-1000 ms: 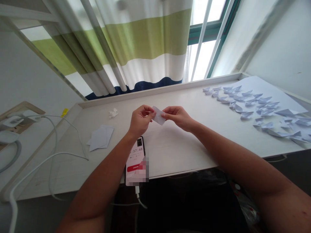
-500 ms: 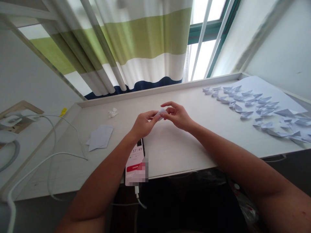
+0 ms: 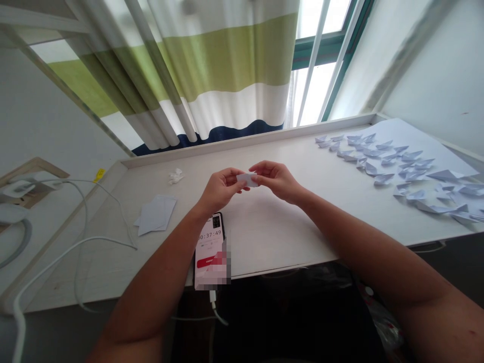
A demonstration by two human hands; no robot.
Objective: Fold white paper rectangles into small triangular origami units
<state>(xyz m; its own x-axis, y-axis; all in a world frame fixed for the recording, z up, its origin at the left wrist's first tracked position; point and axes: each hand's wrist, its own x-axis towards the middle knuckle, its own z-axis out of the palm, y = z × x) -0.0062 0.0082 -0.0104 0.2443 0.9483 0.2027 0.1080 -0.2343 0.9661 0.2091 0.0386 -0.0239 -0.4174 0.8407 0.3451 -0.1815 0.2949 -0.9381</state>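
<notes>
A small folded piece of white paper (image 3: 247, 179) is held up between both hands over the middle of the table. My left hand (image 3: 224, 188) pinches its left end, thumb in front and fingers behind. At its right end my right hand (image 3: 275, 180) grips it between thumb and fingers. The paper shows a flat, roughly rectangular face. Several folded paper boats (image 3: 383, 146) stand in rows at the right of the table. To the left lies a small stack of white paper sheets (image 3: 158, 213).
A phone (image 3: 210, 242) showing a timer lies under my left forearm, with a charging cable (image 3: 214, 297) plugged in. Crumpled white paper (image 3: 175, 176) sits at the back left. White cables (image 3: 81, 242) run across the left side. A large white sheet (image 3: 412, 133) lies at the back right.
The paper has turned from a pointed, tilted view to a flat rectangular face. My left hand has shifted slightly left and uncovered more of the phone; my right hand's fingers have closed in.
</notes>
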